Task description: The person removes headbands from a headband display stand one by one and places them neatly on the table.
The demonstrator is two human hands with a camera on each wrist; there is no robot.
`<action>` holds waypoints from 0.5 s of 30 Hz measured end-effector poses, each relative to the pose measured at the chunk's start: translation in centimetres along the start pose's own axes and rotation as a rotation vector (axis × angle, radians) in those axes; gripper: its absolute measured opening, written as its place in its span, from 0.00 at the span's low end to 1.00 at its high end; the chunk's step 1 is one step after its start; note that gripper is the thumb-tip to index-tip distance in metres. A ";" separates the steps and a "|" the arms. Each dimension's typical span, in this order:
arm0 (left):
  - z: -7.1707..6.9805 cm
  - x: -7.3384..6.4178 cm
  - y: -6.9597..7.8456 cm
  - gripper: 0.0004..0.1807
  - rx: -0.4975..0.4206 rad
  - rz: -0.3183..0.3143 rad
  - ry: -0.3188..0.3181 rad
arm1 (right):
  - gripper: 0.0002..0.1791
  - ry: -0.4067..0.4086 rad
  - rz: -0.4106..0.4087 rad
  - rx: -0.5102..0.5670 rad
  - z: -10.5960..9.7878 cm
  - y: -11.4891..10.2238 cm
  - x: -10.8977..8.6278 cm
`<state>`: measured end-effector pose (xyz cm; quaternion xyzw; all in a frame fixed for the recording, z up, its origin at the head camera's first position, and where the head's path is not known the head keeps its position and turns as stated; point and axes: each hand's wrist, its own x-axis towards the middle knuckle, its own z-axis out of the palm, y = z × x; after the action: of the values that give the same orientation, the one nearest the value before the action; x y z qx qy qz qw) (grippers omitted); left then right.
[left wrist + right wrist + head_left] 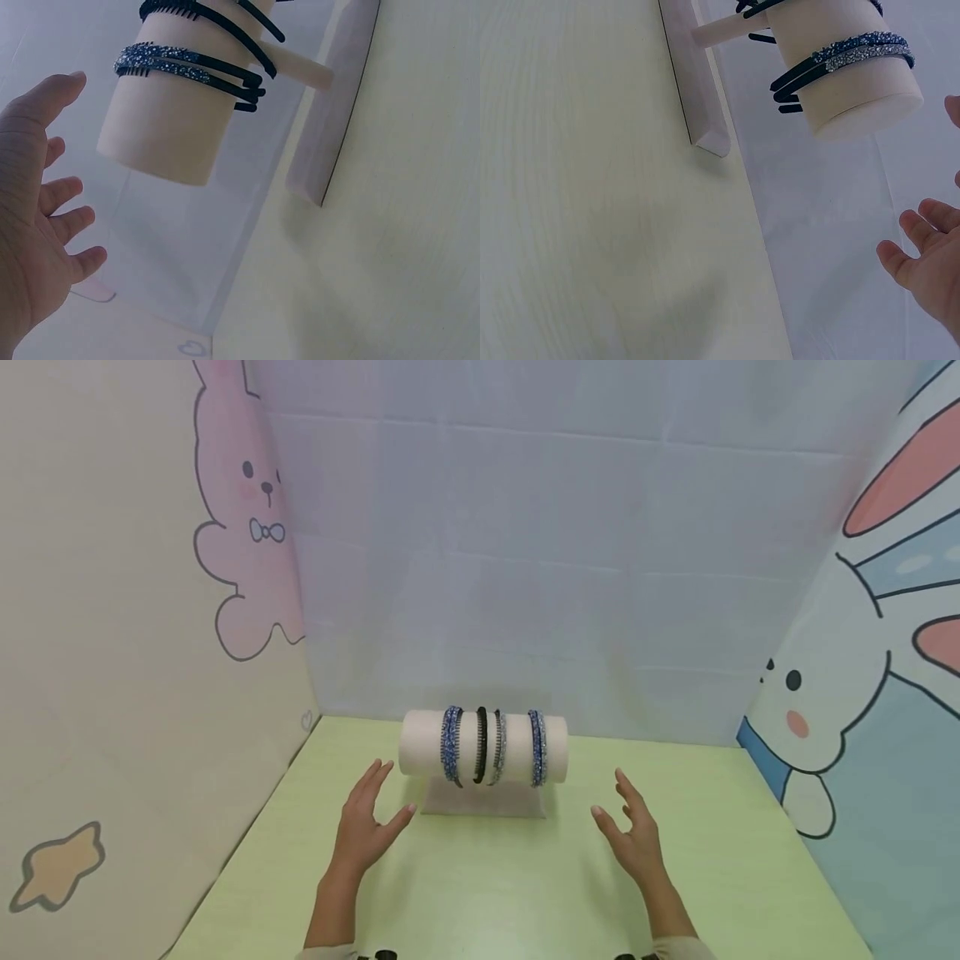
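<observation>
A white padded roll (417, 745) lies level on a display stand, whose flat base (483, 803) rests on the table. Several headbands are fitted over the roll: blue glittery headbands (450, 745) at its left, a black toothed headband (482, 745) mid-roll, a silvery headband (500, 748) beside that, and a blue and silver pair (537, 748) at the right. My left hand (362, 833) hovers left of the stand, fingers spread, holding nothing. To the right of it, my right hand (637, 843) is likewise spread and free of contact. Both wrist views show dark headband tips (787, 90) jutting past the roll.
The pale green table (510, 885) reaches back to a whitish cloth wall (525, 568). Side panels stand left and right, printed with a pink rabbit (236, 502) and a white rabbit (832, 693).
</observation>
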<state>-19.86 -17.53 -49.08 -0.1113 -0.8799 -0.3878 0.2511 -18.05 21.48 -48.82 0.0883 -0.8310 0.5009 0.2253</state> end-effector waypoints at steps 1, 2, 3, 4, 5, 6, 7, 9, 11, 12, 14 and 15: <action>0.1 0.2 0.0 0.39 -0.007 -0.001 -0.004 | 0.35 -0.005 0.000 0.012 0.0 -0.5 0.2; 0.2 0.3 0.0 0.39 -0.011 -0.002 -0.008 | 0.35 -0.012 -0.001 0.016 0.0 -0.8 0.4; 0.3 0.5 0.0 0.38 -0.014 -0.003 -0.010 | 0.35 -0.015 0.001 0.026 0.1 -0.8 0.6; 0.4 0.6 0.0 0.38 -0.016 -0.007 -0.013 | 0.36 -0.020 0.003 0.028 0.3 -0.6 0.8; 0.5 0.7 0.0 0.38 -0.020 -0.010 -0.014 | 0.36 -0.026 0.003 0.028 0.4 -0.2 1.0; 0.6 0.9 0.0 0.38 -0.023 -0.011 -0.015 | 0.36 -0.032 0.001 0.034 0.6 0.2 1.2; 0.7 1.0 0.1 0.38 -0.024 -0.011 -0.018 | 0.36 -0.041 -0.003 0.033 0.8 0.5 1.4; 0.9 1.3 0.1 0.38 -0.030 -0.014 -0.025 | 0.37 -0.050 -0.006 0.050 1.2 1.2 1.9; 1.0 1.5 0.2 0.38 -0.041 -0.013 -0.031 | 0.37 -0.061 -0.023 0.068 1.4 1.2 2.3; 1.1 1.7 0.3 0.38 -0.049 -0.012 -0.034 | 0.37 -0.065 -0.032 0.080 1.4 1.0 2.4; 1.3 1.9 0.4 0.38 -0.063 -0.009 -0.036 | 0.36 -0.073 -0.043 0.092 1.2 -0.1 2.6; 1.3 2.0 0.4 0.38 -0.065 -0.008 -0.039 | 0.36 -0.079 -0.049 0.093 1.1 -0.6 2.7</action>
<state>-21.83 -16.24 -48.55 -0.1234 -0.8720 -0.4149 0.2287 -20.56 20.41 -47.53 0.1386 -0.8127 0.5294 0.2002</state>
